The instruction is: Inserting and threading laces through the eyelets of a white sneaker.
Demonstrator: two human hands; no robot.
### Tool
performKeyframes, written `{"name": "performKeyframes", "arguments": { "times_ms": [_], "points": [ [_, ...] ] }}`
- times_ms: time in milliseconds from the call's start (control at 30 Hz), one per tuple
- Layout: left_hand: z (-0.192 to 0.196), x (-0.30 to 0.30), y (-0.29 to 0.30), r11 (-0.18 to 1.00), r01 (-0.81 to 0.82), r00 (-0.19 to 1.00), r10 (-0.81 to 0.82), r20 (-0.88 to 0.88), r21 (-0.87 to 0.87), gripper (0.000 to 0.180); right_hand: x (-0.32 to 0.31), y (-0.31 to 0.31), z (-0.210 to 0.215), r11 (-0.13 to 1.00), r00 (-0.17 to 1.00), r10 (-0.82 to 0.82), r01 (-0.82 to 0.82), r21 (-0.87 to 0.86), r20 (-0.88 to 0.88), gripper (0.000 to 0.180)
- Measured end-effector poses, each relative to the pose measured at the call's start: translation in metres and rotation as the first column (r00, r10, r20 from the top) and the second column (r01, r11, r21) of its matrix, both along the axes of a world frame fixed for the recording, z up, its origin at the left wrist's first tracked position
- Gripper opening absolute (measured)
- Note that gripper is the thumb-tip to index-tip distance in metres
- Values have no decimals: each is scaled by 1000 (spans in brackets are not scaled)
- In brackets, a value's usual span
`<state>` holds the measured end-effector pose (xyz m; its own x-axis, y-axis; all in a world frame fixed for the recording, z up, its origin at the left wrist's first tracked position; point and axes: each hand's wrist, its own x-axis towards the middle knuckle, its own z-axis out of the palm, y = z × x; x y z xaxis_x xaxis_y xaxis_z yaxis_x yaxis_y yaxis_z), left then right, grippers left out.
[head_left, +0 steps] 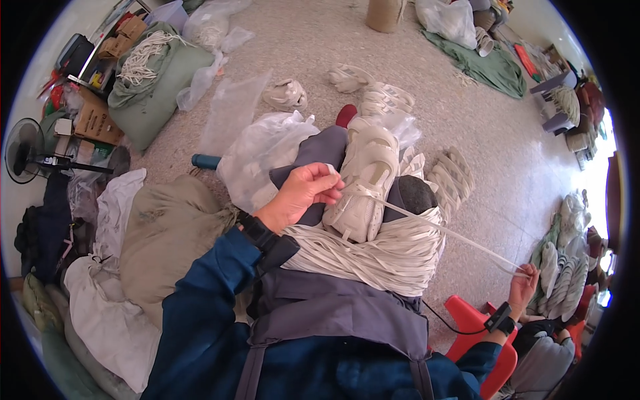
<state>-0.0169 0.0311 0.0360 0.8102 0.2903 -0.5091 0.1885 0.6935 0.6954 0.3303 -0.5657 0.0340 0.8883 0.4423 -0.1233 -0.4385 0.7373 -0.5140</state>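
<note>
A cream sneaker (365,175) rests sole-down on my lap, toe pointing away from me. My left hand (301,195) is pinched on the near end of a flat white shoelace (453,235) right at the shoe's left side. The lace runs taut across the shoe to the lower right, where my right hand (523,284) grips its far end, stretched out beside a red plastic stool (475,321). A thick bundle of white laces (373,255) lies draped over my thighs under the shoe.
Several more cream sneakers (373,97) lie on the speckled floor ahead, and others are stacked at the right (560,267). Clear plastic bags (260,150) sit at my left knee. Stuffed sacks (157,87), cardboard boxes and a fan (27,160) crowd the left.
</note>
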Motion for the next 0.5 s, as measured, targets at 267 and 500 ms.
{"name": "performKeyframes", "arguments": {
  "times_ms": [267, 500],
  "points": [
    [-20, 20, -15, 833, 73, 997, -67, -31, 549, 7, 78, -179, -5, 901, 966, -260, 242, -359, -1, 22],
    [-23, 13, -24, 585, 18, 1000, -25, -5, 811, 8, 133, -211, 14, 829, 957, -281, 280, -484, 73, 24]
  ]
}}
